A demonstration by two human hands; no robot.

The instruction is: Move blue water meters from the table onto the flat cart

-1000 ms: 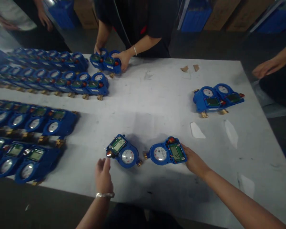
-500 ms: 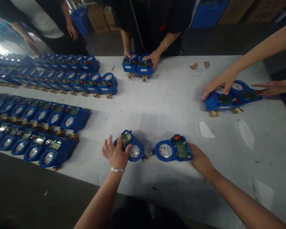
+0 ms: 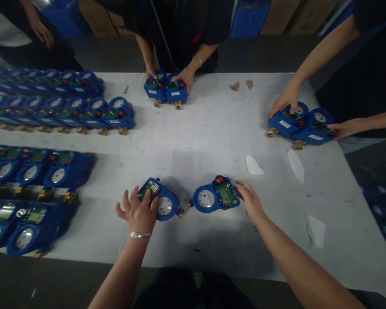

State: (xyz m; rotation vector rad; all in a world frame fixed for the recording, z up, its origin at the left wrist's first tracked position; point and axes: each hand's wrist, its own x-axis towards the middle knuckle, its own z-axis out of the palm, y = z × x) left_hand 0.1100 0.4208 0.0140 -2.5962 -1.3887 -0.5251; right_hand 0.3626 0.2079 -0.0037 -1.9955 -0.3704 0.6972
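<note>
Two blue water meters with round white dials and exposed green circuit boards lie on the white table in front of me. My left hand (image 3: pixel 141 212) has its fingers spread over the left water meter (image 3: pixel 166 206), index finger on the circuit board and thumb near the dial. To the right, the other water meter (image 3: pixel 206 199) lies with its brass fitting pointing toward the left one. Beside its display end, my right hand (image 3: pixel 250 201) is open, fingertips close to the casing's edge. Whether they touch it I cannot tell.
Rows of blue water meters (image 3: pixel 56 176) line the table's left side. Across from me, a co-worker's hands (image 3: pixel 188 77) hold two meters; another person's hands (image 3: pixel 287 98) rest on two at the right. White scraps (image 3: pixel 253 165) and brown scraps (image 3: pixel 234 86) lie on the table (image 3: pixel 212 137).
My view has swung to the right. My right hand has loosened from the right meter's end, while my left hand stays on its meter. The right co-worker's two meters have turned.
</note>
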